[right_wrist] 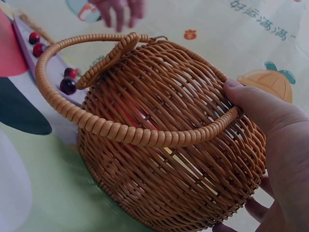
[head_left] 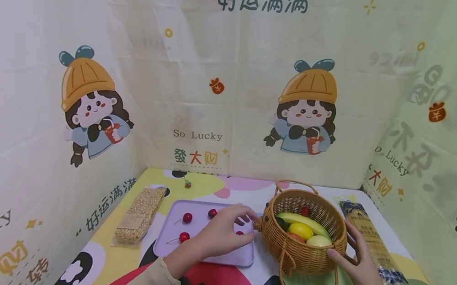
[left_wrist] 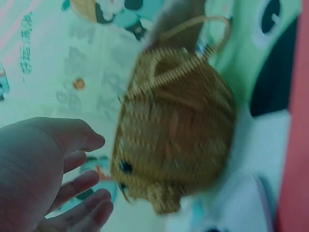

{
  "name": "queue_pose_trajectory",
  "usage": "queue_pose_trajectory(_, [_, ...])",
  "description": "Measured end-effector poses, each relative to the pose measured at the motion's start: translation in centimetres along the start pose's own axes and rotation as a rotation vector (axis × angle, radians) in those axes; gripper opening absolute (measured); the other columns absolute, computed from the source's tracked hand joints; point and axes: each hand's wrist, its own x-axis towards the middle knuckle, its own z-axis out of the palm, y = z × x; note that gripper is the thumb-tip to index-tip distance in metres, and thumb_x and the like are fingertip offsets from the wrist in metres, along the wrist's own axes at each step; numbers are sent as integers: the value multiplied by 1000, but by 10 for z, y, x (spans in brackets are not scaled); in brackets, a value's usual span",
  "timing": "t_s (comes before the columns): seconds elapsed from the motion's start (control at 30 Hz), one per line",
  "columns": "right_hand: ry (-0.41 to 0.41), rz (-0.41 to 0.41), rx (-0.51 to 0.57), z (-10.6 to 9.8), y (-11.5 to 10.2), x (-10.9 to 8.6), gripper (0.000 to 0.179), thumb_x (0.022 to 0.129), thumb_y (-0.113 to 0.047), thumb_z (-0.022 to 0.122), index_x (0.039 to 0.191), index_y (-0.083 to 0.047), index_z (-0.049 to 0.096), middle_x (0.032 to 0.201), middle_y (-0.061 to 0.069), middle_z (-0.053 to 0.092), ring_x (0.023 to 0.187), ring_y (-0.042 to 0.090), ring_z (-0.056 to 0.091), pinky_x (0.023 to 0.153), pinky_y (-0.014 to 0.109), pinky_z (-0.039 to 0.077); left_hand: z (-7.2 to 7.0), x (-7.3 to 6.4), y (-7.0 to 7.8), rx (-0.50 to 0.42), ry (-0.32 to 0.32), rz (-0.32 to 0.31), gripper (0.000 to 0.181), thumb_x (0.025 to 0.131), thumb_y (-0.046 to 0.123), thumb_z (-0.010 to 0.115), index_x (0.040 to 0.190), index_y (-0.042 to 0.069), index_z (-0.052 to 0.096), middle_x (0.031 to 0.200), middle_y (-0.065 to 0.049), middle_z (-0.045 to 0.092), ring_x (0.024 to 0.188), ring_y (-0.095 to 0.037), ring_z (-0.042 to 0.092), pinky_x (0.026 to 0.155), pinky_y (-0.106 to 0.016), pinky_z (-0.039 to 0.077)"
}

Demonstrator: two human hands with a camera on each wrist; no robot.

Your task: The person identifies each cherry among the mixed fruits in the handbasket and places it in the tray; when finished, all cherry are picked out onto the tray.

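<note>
A brown wicker basket (head_left: 308, 262) with two looped handles stands on the patterned cloth. In it are a banana (head_left: 311, 225), a yellow lemon (head_left: 300, 231), a pale round fruit (head_left: 319, 241) and some red and dark pieces. My right hand (head_left: 359, 260) grips the basket's right side, thumb at the rim and fingers on the outer wall. My left hand (head_left: 224, 229) hovers over the lilac tray (head_left: 225, 259), fingers loosely bent, beside the basket's snout-like knob (left_wrist: 165, 198). Red cherries (head_left: 187, 217) with stems lie on the tray, one partly behind the left hand.
A clear bag of grains (head_left: 140, 214) lies left of the tray. On the far right is a long noodle-like packet (head_left: 375, 244), partly behind the right hand. A small green and red item (head_left: 187, 184) lies at the back, before the printed cloth wall (head_left: 251, 117).
</note>
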Motion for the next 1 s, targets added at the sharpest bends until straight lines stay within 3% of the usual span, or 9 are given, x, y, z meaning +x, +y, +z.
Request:
queue_pose_trajectory(0.13, [-2,14,-9,0,0,1,96,113,-24,67,180,-33,0,186,24,3,164,60,17,104,37,59,13,22,19,-85,-20,56,31,102,19,82,132,18,76,128,0,76,117,-20,72,103,-34,64])
queue_pose_trajectory(0.2, [-1,15,-16,0,0,2,96,113,-25,66,180,-34,-1,186,23,3,165,60,17,109,53,57,20,35,25,-119,-49,63,28,102,19,81,130,20,76,127,3,75,116,-16,71,102,-30,63])
queue_pose_trajectory(0.23, [0,17,-23,0,0,2,96,113,-26,66,180,-34,-1,186,23,3,165,59,17,109,53,57,23,42,28,-136,-68,56,28,102,20,81,129,22,76,127,6,74,115,-13,71,101,-27,63])
queue_pose_trajectory(0.33, [-4,17,-27,-1,0,1,95,113,-27,66,180,-35,-2,186,22,1,165,58,16,107,43,59,31,63,33,-164,-132,16,27,102,23,81,129,24,77,130,8,73,116,-5,68,98,-20,60])
queue_pose_trajectory(0.43, [-10,23,-11,-1,0,1,95,113,-27,66,180,-36,-1,186,23,1,165,59,15,96,22,54,37,83,35,-146,-180,-24,28,103,27,80,130,23,79,133,5,75,119,-8,71,95,-18,59])
queue_pose_trajectory(0.57, [-17,31,19,-2,-1,0,95,113,-27,66,180,-36,-1,186,24,0,164,60,14,91,16,51,45,110,39,-61,-247,-52,26,105,31,77,129,24,82,129,7,79,114,-7,73,91,-18,59])
queue_pose_trajectory(0.7, [-14,28,16,-2,-2,0,95,113,-27,66,180,-35,-1,186,23,1,165,59,15,91,12,48,54,136,43,41,-366,-59,27,107,34,75,132,25,82,129,12,79,110,1,70,90,-16,57])
queue_pose_trajectory(0.87, [-7,17,2,-3,-1,0,95,113,-26,67,180,-33,0,186,22,2,164,58,16,92,11,47,62,161,45,168,-505,-44,36,111,34,68,143,20,76,138,7,77,121,-1,69,100,-15,54])
queue_pose_trajectory(1.0, [-9,17,-7,-3,1,0,95,113,-25,67,180,-32,0,186,23,3,165,58,17,94,14,50,68,175,44,233,-571,-114,38,113,35,63,148,23,73,146,9,73,132,-3,66,107,-18,53])
